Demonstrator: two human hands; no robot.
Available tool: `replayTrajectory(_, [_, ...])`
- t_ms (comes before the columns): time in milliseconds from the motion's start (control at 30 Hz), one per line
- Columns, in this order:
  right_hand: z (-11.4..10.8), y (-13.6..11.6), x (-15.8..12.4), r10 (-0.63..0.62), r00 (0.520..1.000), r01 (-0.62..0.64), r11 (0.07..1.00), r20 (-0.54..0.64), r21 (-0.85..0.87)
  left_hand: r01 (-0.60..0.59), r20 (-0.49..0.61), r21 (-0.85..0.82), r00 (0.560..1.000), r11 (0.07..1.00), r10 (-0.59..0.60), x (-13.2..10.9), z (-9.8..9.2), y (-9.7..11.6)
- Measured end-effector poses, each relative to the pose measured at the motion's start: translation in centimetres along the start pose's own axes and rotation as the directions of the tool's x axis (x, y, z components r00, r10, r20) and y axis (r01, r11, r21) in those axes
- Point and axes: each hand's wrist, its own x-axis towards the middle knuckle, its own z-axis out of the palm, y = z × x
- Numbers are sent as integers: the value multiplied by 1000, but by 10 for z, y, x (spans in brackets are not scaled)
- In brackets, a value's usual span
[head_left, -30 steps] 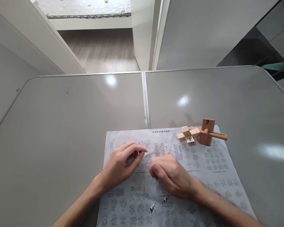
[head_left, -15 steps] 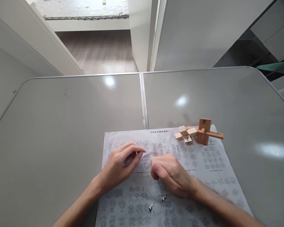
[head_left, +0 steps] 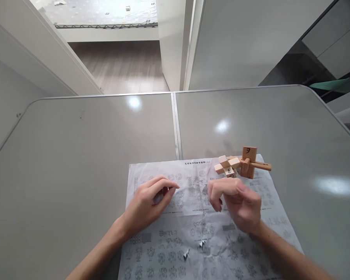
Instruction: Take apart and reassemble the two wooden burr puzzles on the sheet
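Note:
My left hand rests on the printed paper sheet, its fingers loosely bent and its thumb tip close under the index fingertip. I see nothing held in it. My right hand is half curled above the sheet, with a gap between its bent fingertips and the palm and nothing visible inside. Just beyond its knuckles lies a pale interlocking wooden puzzle, partly covered by the hand. Beside that, to the right, a browner cross-shaped wooden puzzle stands with dark marks on its blocks.
Small torn flaps stick up from the creased sheet. The grey table has a metal seam down its middle. White walls and door panels stand past its far edge, with a doorway and wooden floor.
My right hand has moved right and slightly away from me, towards the puzzles, turning and loosening from a closed curl. My left hand has stayed in place. The view has tilted slightly.

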Motion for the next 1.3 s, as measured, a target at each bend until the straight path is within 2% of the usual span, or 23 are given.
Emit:
replayTrajectory(167, [-8,-6,1,-52,994,49,998,-96,-35,2,3,-5,1000,1000,-2,0,0,0])
replayTrajectory(267, [-18,-7,1,-141,978,131,989,-152,-76,-1,7,-4,1000,1000,1,1,0,0])
replayTrajectory(333, [-27,-5,3,-224,950,201,972,-217,-124,-8,4,-1,1000,1000,8,1,0,1])
replayTrajectory(367, [-31,-3,5,-282,918,240,955,-278,-174,-12,0,-1,1000,1000,12,1,-1,2])
replayTrajectory(400, [-35,-1,8,-354,866,276,927,-354,-254,-14,-3,-1,1000,1000,14,1,-1,2])
replayTrajectory(433, [-38,1,12,-444,780,300,884,-441,-360,-16,-6,-2,1000,1000,16,2,-1,3])
replayTrajectory(467, [-42,3,16,-525,676,270,829,-517,-489,-16,-7,-2,1000,1000,16,2,-1,3])
replayTrajectory(500, [-46,5,20,-582,611,202,770,-537,-605,-14,-6,-2,1000,1000,14,2,-1,3])
replayTrajectory(533, [-49,5,23,-615,583,126,714,-531,-689,-11,-4,-2,1000,1000,11,2,-1,3])
replayTrajectory(567, [-52,6,25,-618,587,49,671,-522,-740,-7,-2,-3,1000,1000,7,1,-1,3])
replayTrajectory(633, [-58,6,26,-572,628,-61,640,-528,-766,-3,-1,-5,1000,1000,3,1,-1,3])
replayTrajectory(700, [-63,5,24,-492,652,-145,666,-577,-732,-3,-2,-7,1000,1000,3,1,-1,2])
replayTrajectory(833, [-67,5,21,-382,665,-263,685,-642,-680,0,3,-3,1000,1000,0,0,-1,1])
replayTrajectory(1067, [-71,5,23,-407,646,-338,606,-646,-720,-1,4,1,1000,1000,1,1,0,1])
replayTrajectory(1300, [-76,5,22,-426,601,-323,645,-677,-693,10,9,10,1000,1000,-10,0,-1,2])
